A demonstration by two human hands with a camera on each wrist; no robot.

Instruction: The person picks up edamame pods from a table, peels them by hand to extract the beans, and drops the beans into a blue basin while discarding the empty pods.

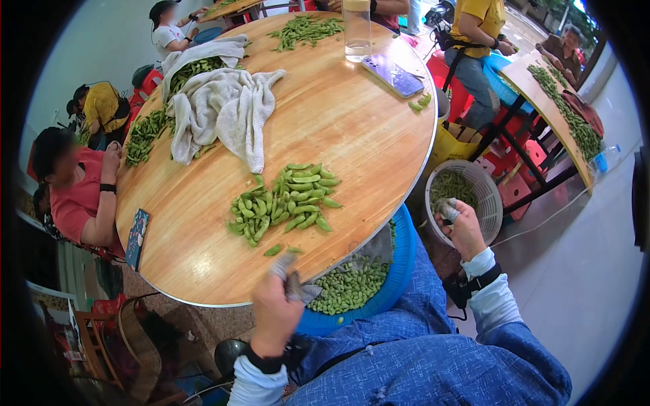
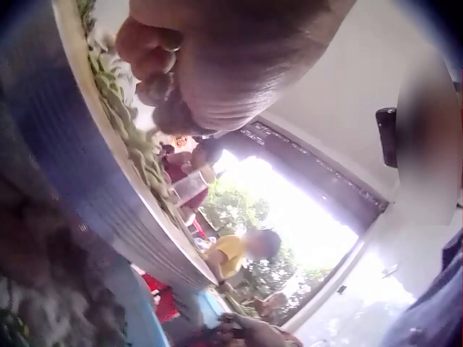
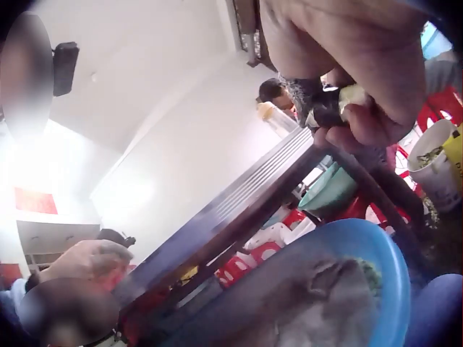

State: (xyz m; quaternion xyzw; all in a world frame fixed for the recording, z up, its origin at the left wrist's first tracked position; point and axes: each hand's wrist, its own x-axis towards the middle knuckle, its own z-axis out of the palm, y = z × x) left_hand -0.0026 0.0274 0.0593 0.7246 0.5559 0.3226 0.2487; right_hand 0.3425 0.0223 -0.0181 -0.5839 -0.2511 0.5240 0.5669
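Green pods [image 1: 305, 189] lie heaped on the round wooden table [image 1: 352, 128]. At its near edge is my left hand [image 1: 277, 308], wrapped fingertips close to two loose pods; motion blur hides whether it holds anything. The left wrist view shows that hand [image 2: 231, 65] with several bent fingers. My right hand [image 1: 466, 230] is over a white basket [image 1: 493, 210] of green pieces, fingers curled. In the right wrist view this hand [image 3: 347, 65] pinches a small pale green piece [image 3: 352, 95] beside a dark finger wrap. Shelled beans [image 1: 349, 287] fill part of a blue basin [image 1: 406, 260] below the table edge.
A towel [image 1: 223, 108] partly covers more pods at the table's far left. A bottle [image 1: 357, 34] and a phone [image 1: 393, 76] are at the far right, a patterned case [image 1: 137, 238] at the left edge. People sit around; another table [image 1: 542, 95] stands at right.
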